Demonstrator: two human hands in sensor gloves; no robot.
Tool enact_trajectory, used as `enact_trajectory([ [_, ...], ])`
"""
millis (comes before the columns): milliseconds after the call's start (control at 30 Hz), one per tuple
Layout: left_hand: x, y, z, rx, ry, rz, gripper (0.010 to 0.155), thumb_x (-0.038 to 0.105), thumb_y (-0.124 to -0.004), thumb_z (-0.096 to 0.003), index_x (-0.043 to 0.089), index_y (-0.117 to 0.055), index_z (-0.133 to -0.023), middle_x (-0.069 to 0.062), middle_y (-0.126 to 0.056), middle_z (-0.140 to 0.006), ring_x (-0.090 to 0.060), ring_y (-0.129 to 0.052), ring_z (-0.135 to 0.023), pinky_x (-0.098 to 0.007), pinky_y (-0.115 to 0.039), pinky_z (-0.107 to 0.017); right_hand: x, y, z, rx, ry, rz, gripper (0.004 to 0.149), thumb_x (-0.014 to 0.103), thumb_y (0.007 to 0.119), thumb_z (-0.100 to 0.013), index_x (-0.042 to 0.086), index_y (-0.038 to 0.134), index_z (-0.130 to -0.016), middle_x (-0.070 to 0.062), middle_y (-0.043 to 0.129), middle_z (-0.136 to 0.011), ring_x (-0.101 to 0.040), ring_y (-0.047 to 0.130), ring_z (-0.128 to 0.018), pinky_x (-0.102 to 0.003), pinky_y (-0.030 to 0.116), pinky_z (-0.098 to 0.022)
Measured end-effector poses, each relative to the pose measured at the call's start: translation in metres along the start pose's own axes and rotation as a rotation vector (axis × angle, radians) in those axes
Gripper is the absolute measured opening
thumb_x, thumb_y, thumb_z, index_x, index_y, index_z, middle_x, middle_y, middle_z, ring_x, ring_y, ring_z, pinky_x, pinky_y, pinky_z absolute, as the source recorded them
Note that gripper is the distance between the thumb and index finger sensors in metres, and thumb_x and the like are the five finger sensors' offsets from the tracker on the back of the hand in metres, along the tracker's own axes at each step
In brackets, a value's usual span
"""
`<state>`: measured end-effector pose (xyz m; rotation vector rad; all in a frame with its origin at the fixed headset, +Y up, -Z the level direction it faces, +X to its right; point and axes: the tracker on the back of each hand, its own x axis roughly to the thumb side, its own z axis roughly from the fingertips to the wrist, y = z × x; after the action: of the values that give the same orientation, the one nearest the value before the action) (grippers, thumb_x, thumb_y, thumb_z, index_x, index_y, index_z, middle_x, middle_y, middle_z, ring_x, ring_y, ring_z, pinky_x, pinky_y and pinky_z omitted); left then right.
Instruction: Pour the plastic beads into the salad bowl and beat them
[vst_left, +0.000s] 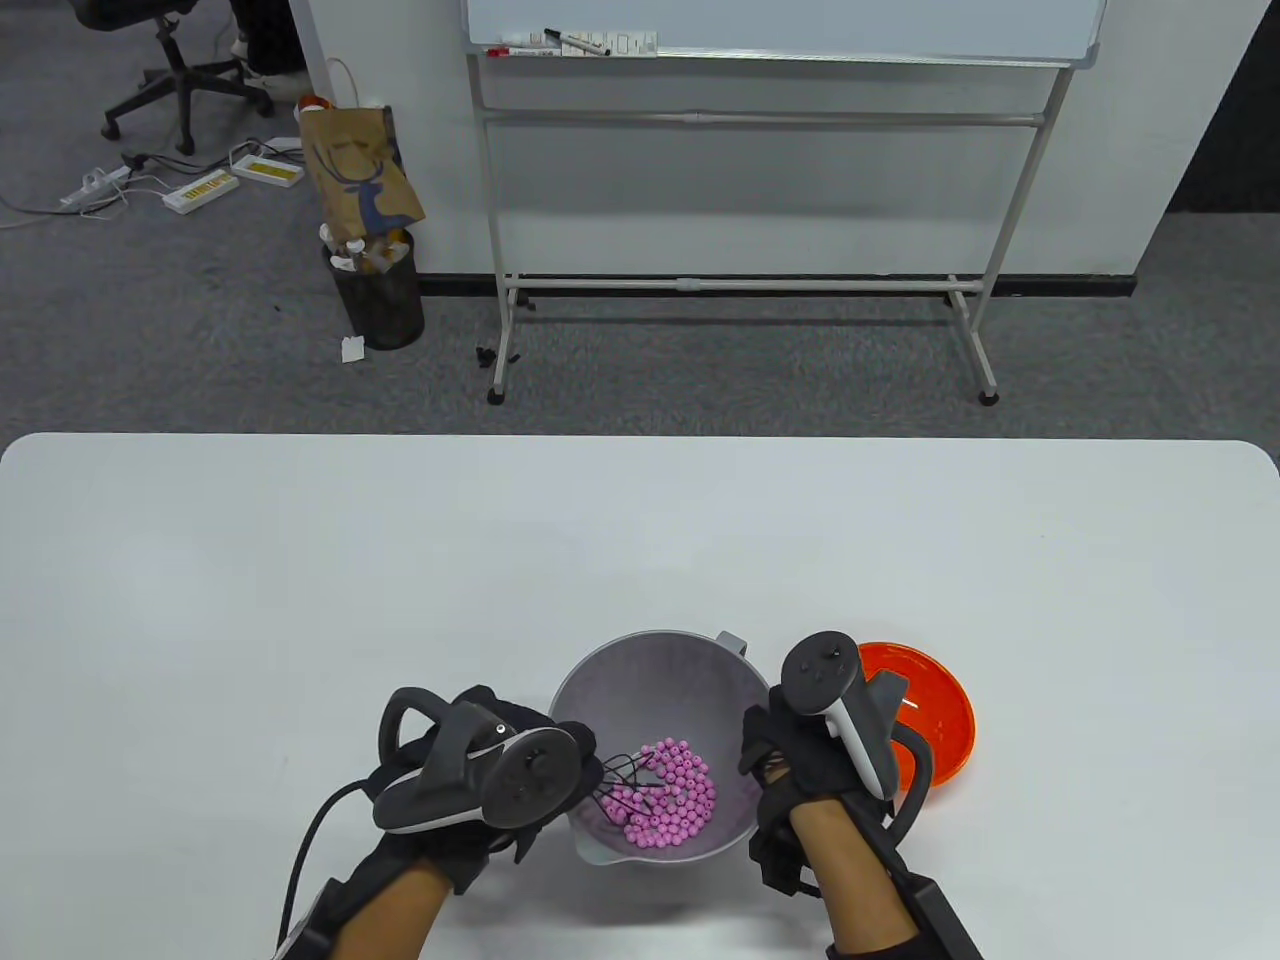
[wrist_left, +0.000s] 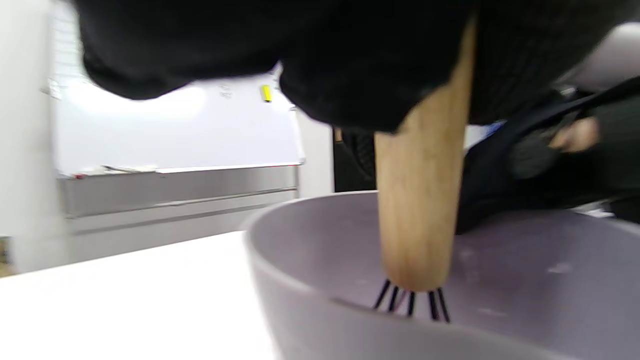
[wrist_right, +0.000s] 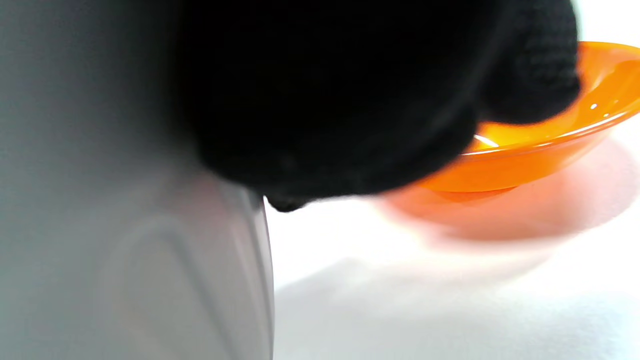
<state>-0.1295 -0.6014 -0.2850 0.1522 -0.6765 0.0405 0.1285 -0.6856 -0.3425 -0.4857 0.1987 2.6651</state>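
A grey salad bowl (vst_left: 655, 665) stands near the table's front edge with a heap of pink plastic beads (vst_left: 672, 795) in its bottom. My left hand (vst_left: 560, 755) grips the wooden handle of a whisk (wrist_left: 420, 210), whose black wires (vst_left: 625, 778) dip into the beads at the bowl's left side. My right hand (vst_left: 772, 745) holds the bowl's right rim, its fingers curled against the bowl's outer wall (wrist_right: 125, 250). An orange bowl (vst_left: 935, 720) sits just right of that hand, its rim (wrist_right: 575, 135) behind my fingers (wrist_right: 530, 70).
The white table (vst_left: 640, 540) stretches far and to both sides of the bowls. Beyond its far edge stand a whiteboard on a frame (vst_left: 740, 200), a waste bin (vst_left: 378, 295) with a paper bag, and an office chair (vst_left: 180, 60).
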Motion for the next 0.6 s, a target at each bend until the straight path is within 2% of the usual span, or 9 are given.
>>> enact_trajectory([
  [100, 0.004, -0.01, -0.003, 0.023, -0.017, 0.092, 0.043, 0.056, -0.083, -0.0438, 0.027, -0.1, -0.071, 0.009, -0.103, -0.017, -0.009, -0.095, -0.006, -0.037, -0.09, -0.038, 0.0, 0.0, 0.0, -0.008, -0.001, 0.009, 0.048, 0.045, 0.085, -0.046, 0.009, 0.09, -0.076, -0.008, 0.104, -0.04, -0.01, 0.103, -0.002, -0.034, 0.088, -0.02],
  [200, -0.002, -0.019, -0.005, 0.064, 0.034, 0.07, 0.043, 0.058, -0.082, -0.044, 0.03, -0.098, -0.073, 0.011, -0.103, -0.02, -0.008, -0.096, -0.009, -0.037, -0.09, -0.039, 0.001, 0.001, 0.001, -0.016, 0.0, 0.014, 0.048, 0.045, 0.085, -0.046, 0.01, 0.09, -0.076, -0.007, 0.104, -0.04, -0.01, 0.103, -0.003, -0.034, 0.088, -0.02],
  [333, -0.009, -0.027, -0.004, 0.186, 0.116, -0.029, 0.045, 0.061, -0.083, -0.0415, 0.033, -0.096, -0.075, 0.012, -0.103, -0.02, -0.007, -0.097, -0.009, -0.037, -0.09, -0.039, 0.001, 0.001, 0.001, -0.019, 0.001, 0.012, 0.047, 0.045, 0.085, -0.046, 0.01, 0.09, -0.076, -0.007, 0.104, -0.04, -0.01, 0.103, -0.003, -0.034, 0.088, -0.021],
  [467, -0.017, -0.029, -0.003, 0.191, 0.169, -0.054, 0.046, 0.06, -0.085, -0.0412, 0.033, -0.094, -0.078, 0.012, -0.103, -0.02, -0.008, -0.097, -0.01, -0.037, -0.089, -0.039, 0.001, 0.001, 0.001, -0.015, 0.001, 0.012, 0.047, 0.045, 0.085, -0.046, 0.01, 0.09, -0.077, -0.007, 0.104, -0.04, -0.01, 0.102, -0.002, -0.034, 0.088, -0.02],
  [600, -0.021, -0.021, -0.001, 0.158, 0.189, -0.104, 0.043, 0.059, -0.087, -0.0405, 0.033, -0.097, -0.074, 0.011, -0.103, -0.018, -0.009, -0.097, -0.008, -0.037, -0.09, -0.039, 0.001, 0.002, 0.001, -0.018, 0.0, 0.014, 0.048, 0.046, 0.085, -0.046, 0.01, 0.09, -0.077, -0.007, 0.104, -0.041, -0.01, 0.102, -0.002, -0.034, 0.088, -0.02],
])
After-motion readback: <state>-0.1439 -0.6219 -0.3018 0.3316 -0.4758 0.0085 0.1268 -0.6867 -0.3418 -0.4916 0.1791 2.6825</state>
